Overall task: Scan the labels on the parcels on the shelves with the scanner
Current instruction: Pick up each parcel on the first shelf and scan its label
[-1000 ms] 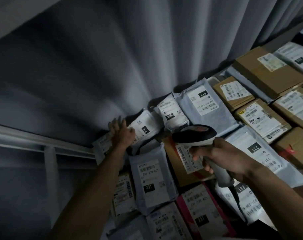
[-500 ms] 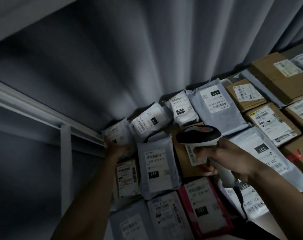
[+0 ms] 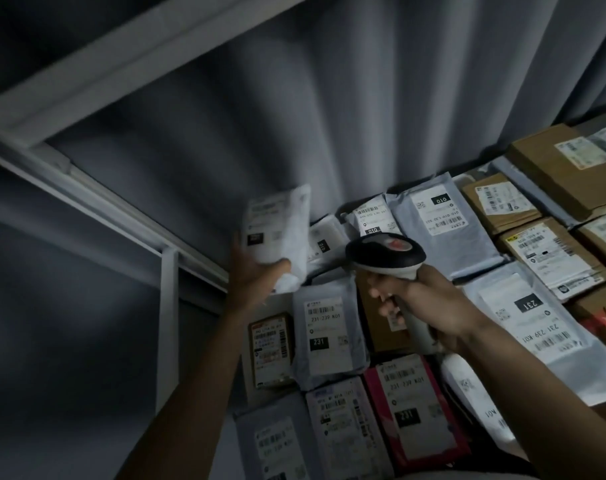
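My left hand [image 3: 256, 271] grips a small white mailer parcel [image 3: 280, 230] and holds it lifted off the shelf, its label side turned toward me. My right hand [image 3: 419, 299] is closed around the handle of a black and grey barcode scanner [image 3: 386, 252], whose head sits just right of the lifted parcel. Below and around lie several labelled parcels: a grey mailer marked 231 [image 3: 325, 330], a small brown box [image 3: 272, 348], a red-edged parcel [image 3: 412, 407] and a white mailer marked 010 [image 3: 372, 218].
Brown cardboard boxes [image 3: 557, 164] and grey mailers [image 3: 440, 223] fill the shelf to the right. A grey curtain [image 3: 329, 116] hangs behind the shelf. White shelf frame rails [image 3: 114, 202] and an upright post [image 3: 168, 317] run along the left.
My left hand took hold of the white mailer at the back left and raised it off the shelf. The scanner hand stayed roughly in place while the view tilted up.
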